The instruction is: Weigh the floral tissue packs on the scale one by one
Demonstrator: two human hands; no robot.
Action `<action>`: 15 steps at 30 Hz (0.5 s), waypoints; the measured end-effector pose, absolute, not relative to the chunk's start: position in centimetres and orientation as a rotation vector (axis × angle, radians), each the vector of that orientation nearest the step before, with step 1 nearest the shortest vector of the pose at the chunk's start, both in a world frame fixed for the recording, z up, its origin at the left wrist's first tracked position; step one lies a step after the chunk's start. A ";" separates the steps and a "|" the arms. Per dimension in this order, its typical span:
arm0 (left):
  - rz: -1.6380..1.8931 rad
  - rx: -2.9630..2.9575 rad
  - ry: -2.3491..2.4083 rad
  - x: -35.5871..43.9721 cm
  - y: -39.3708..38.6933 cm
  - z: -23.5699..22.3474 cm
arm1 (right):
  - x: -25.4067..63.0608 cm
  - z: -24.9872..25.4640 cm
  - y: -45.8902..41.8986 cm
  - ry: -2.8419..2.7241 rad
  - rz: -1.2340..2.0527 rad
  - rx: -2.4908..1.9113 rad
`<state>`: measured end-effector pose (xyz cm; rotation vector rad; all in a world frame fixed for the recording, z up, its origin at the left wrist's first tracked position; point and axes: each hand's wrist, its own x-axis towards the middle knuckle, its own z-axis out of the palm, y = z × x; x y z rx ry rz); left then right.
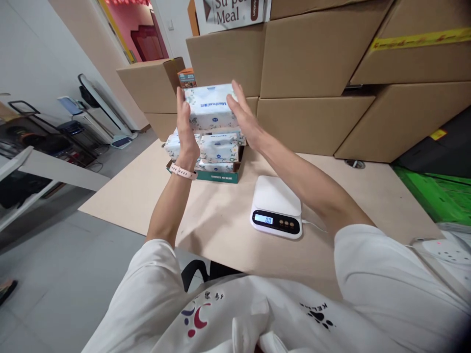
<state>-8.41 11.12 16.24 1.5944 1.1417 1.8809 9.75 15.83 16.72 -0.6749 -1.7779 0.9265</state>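
Between my two hands is a pack of tissues [211,109], white with blue print and a leaf pattern. My left hand [186,122] presses flat on its left end, a pink band at the wrist. Against the right end lies my right hand [246,115], thumb toward the front. The pack is above a shallow green carton [221,177] that holds several similar tissue packs [220,148]. My left wrist hides part of the carton's left side. To the right, a white digital scale [277,198] shows 0.0 with nothing on its plate.
Large cardboard boxes [309,59] are stacked along the table's back edge. A white cable [314,224] runs right from the scale. A power strip [447,250] lies at far right, near a green crate [430,196]. The wooden table [132,189] ends at the left.
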 end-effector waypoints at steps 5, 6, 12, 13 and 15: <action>1.759 1.790 1.104 -3.9 5.3 16.6 | 16.8 18.0 9.6 -1.782 0.812 -0.597; 1.700 1.787 1.091 -2.9 4.1 16.1 | 18.5 17.4 8.2 -1.773 0.818 -0.608; 1.191 1.642 0.857 1.7 0.3 9.4 | 26.8 9.2 0.3 -1.625 1.061 -0.889; 1.107 1.603 0.844 2.1 0.3 8.2 | 27.7 7.7 -0.7 -1.581 1.119 -0.936; 0.982 1.532 0.836 2.7 0.2 6.0 | 29.0 5.2 -2.1 -1.525 1.177 -1.004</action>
